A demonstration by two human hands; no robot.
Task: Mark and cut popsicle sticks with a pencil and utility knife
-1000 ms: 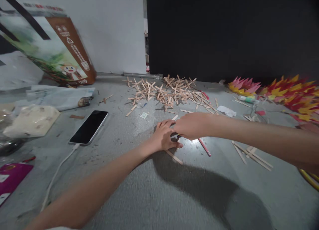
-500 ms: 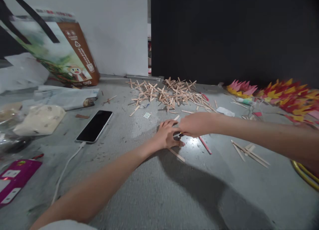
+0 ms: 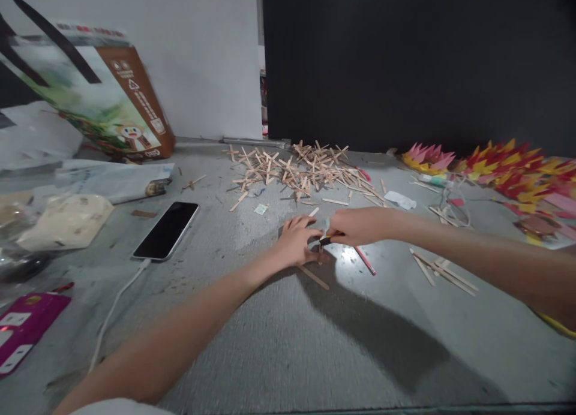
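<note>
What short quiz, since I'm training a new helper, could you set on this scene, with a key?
1. True or false: a cable is plugged into the phone.
2. Where is the heap of wooden sticks? A) on the phone's screen; B) on the table, beyond the left hand; C) on the cable.
3. Fill in: the small dark tool is held in the ____ hand.

Key: 1. true; 2. B; 3. right, as in right hand.
</note>
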